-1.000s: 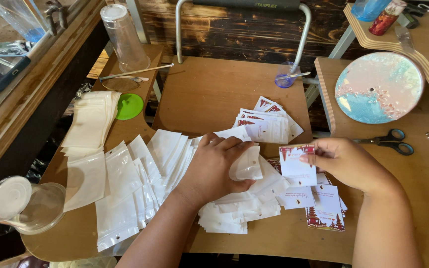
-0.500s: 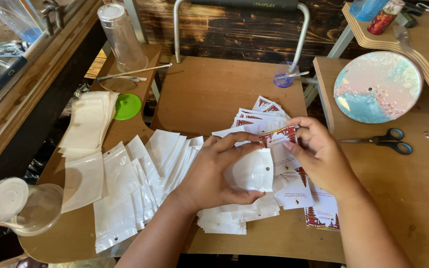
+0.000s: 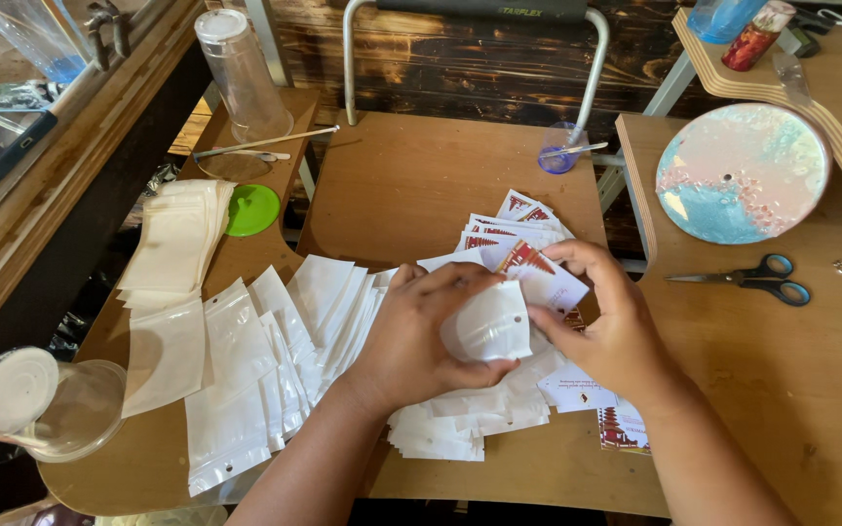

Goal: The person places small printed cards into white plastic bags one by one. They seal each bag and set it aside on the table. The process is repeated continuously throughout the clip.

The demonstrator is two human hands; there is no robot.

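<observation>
Moved inward since a second ago, right hand (image 3: 608, 326) pinches a printed card (image 3: 538, 273) at the white pouch (image 3: 491, 323) gripped by left hand (image 3: 421, 336), above the worktop's (image 3: 411, 185) front edge.

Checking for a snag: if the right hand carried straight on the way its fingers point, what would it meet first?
The right hand points left, holding a printed card. It would first meet the white pouch held open by the left hand, which it seems nearly to touch already.
</observation>
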